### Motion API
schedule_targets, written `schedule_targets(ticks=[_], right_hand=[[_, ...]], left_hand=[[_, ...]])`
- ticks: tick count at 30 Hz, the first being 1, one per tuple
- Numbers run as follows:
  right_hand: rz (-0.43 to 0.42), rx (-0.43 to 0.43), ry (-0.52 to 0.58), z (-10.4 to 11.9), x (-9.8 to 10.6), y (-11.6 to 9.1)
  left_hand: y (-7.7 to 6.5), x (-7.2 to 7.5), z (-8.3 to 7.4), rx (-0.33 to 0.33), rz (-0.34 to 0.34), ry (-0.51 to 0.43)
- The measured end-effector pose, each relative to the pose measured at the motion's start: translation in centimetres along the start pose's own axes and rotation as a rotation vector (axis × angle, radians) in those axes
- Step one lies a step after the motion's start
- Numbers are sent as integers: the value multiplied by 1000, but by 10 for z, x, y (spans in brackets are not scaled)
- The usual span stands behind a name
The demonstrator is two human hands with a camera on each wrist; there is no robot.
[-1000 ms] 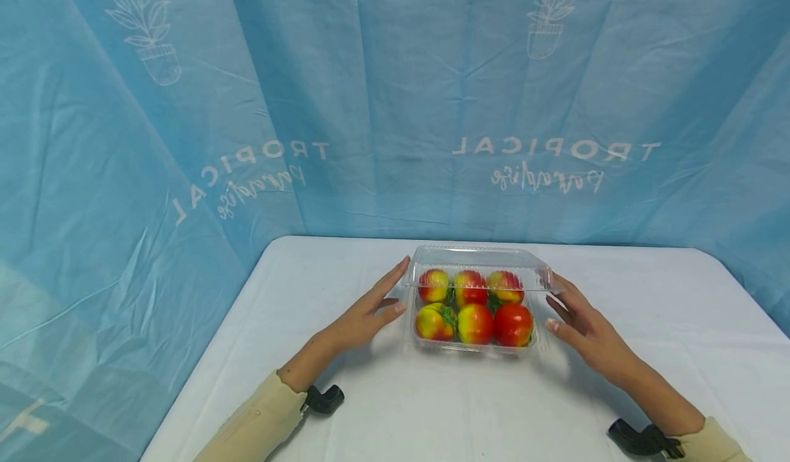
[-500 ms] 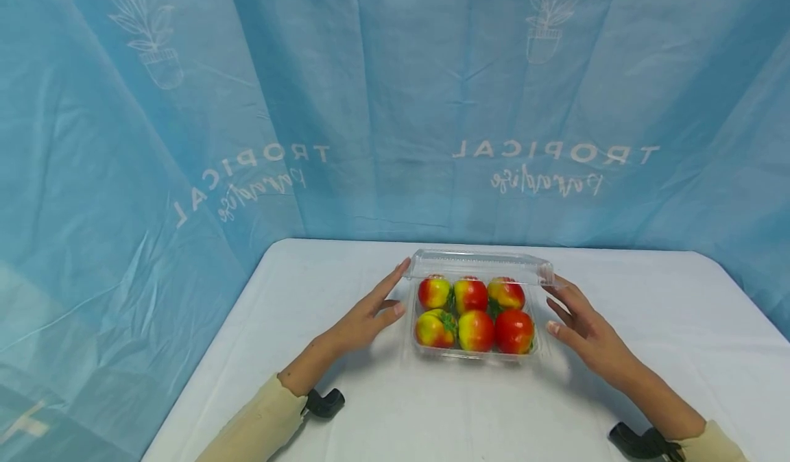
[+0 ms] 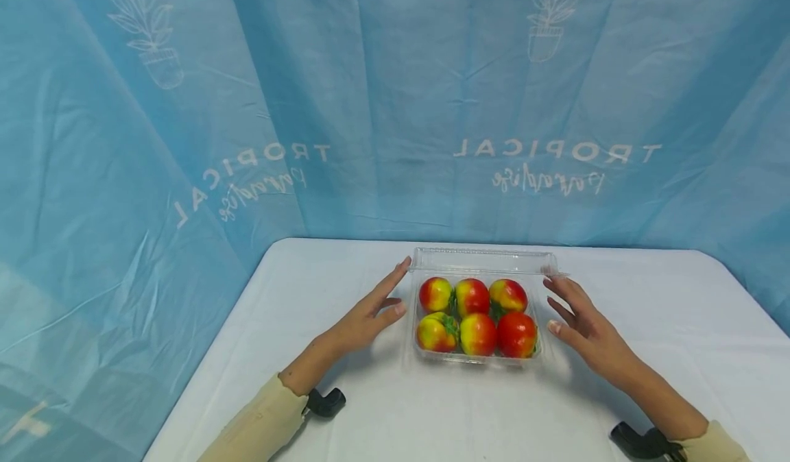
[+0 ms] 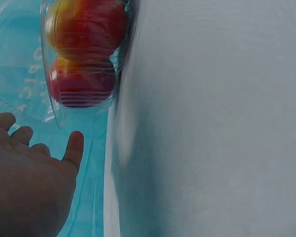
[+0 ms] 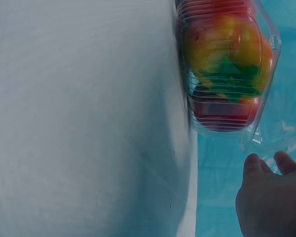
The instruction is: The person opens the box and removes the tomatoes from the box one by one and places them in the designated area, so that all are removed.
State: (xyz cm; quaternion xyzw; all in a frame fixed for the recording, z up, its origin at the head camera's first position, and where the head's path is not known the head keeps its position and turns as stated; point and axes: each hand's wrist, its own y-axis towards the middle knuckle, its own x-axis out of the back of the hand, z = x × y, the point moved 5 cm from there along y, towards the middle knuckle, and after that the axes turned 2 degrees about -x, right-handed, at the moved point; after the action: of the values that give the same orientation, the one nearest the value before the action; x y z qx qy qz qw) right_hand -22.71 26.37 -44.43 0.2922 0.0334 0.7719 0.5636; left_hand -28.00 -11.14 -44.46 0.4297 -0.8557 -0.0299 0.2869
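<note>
A clear plastic clamshell box [image 3: 472,359] stands on the table with its transparent lid [image 3: 484,261] tilted back along the far side. Inside sit several round red-and-yellow fruits [image 3: 478,334] with green leafy tops; their kind is unclear. My left hand [image 3: 364,318] is at the box's left, fingers extended, a fingertip close to the lid's left end. On the other side my right hand [image 3: 586,332] has loosely bent fingers at the lid's right corner; whether they touch it is hard to tell. Both wrist views show the ribbed box wall [image 4: 86,91] beyond the fingers.
A white cloth covers the table [image 3: 469,421], whose far edge lies just behind the lid. Blue curtains [image 3: 401,105] with mirrored lettering hang at the back and left. Black wrist mounts [image 3: 325,402] stick out at both sleeves.
The lid has swung up and back, away from over the rear fruits, which now show uncovered. Both hands have stayed nearly in place beside the box.
</note>
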Motion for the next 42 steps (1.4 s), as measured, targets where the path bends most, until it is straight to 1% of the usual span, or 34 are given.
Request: schedule_targets(ticks=[9, 16, 22, 26, 32, 38, 42], right_hand=[[5, -13, 15, 1, 0, 0], [1, -28, -14, 4, -1, 0], [0, -20, -18, 3, -1, 1], [4, 2, -11, 4, 0, 1], [15, 30, -4, 4, 1, 1], [20, 35, -4, 2, 1, 2], [22, 36, 4, 3, 1, 2]], left_hand=[[-1, -1, 2, 20, 14, -6], [-1, -3, 0, 34, 16, 10], [-2, -3, -1, 39, 15, 11], [-2, -2, -2, 20, 16, 11], [-1, -2, -1, 20, 23, 11], [0, -2, -5, -33, 26, -7], [0, -2, -6, -38, 23, -12]])
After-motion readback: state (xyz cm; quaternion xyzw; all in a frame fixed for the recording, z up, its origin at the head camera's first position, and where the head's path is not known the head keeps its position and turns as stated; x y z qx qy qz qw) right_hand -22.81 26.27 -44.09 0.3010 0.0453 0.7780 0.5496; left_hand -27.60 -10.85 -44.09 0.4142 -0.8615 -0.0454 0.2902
